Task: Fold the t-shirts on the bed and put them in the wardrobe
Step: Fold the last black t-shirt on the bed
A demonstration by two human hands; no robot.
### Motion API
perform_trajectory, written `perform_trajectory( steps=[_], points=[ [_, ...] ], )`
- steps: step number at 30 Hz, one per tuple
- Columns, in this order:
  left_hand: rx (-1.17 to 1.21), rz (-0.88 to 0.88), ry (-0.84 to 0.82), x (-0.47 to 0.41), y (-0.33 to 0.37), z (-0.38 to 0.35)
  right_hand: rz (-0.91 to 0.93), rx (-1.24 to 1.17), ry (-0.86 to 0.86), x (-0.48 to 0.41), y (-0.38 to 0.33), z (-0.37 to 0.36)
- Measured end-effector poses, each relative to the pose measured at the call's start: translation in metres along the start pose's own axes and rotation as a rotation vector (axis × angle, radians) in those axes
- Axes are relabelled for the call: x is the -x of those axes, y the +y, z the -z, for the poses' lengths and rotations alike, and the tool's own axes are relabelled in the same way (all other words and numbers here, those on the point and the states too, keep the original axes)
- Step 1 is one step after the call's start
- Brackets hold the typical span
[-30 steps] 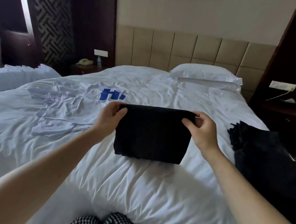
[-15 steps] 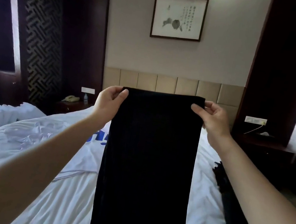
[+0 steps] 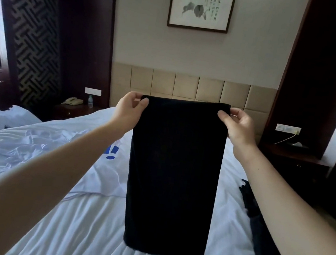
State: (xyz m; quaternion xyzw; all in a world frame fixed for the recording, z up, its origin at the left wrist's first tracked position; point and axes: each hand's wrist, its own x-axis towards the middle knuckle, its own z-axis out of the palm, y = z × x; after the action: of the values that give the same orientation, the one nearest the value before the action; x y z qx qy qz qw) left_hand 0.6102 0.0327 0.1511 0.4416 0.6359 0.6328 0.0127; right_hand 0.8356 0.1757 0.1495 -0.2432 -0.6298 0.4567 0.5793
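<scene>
- Your left hand (image 3: 130, 109) and right hand (image 3: 239, 125) each pinch a top corner of the black t-shirt (image 3: 173, 177).
- It hangs above the bed (image 3: 77, 222).

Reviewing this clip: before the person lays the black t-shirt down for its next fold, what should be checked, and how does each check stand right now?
1. Left hand pinches the black t-shirt's top left corner: ok.
2. Right hand pinches the top right corner: ok.
3. Top edge level, strip hanging straight: ok.
4. Bare bed sheet below the hem to lay it on: ok.
5. Other clothes folded: not ok; the white t-shirt lies crumpled, and a dark heap lies at the right.
6. Way to the wardrobe: cannot tell, it is out of view.
</scene>
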Motion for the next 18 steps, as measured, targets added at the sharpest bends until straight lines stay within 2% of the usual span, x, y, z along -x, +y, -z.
perform_trajectory(
  steps=[7, 12, 18],
  points=[
    [0.059, -0.012, 0.014, -0.006, 0.004, 0.004, 0.027, -0.033, 0.026, -0.009, 0.002, -0.01],
    [0.073, 0.098, -0.008, 0.029, -0.026, 0.001, -0.019, 0.037, 0.034, 0.026, 0.026, -0.007],
    [0.013, 0.235, -0.053, 0.092, -0.076, -0.002, -0.176, 0.06, 0.003, 0.09, 0.068, 0.008]
  ],
)
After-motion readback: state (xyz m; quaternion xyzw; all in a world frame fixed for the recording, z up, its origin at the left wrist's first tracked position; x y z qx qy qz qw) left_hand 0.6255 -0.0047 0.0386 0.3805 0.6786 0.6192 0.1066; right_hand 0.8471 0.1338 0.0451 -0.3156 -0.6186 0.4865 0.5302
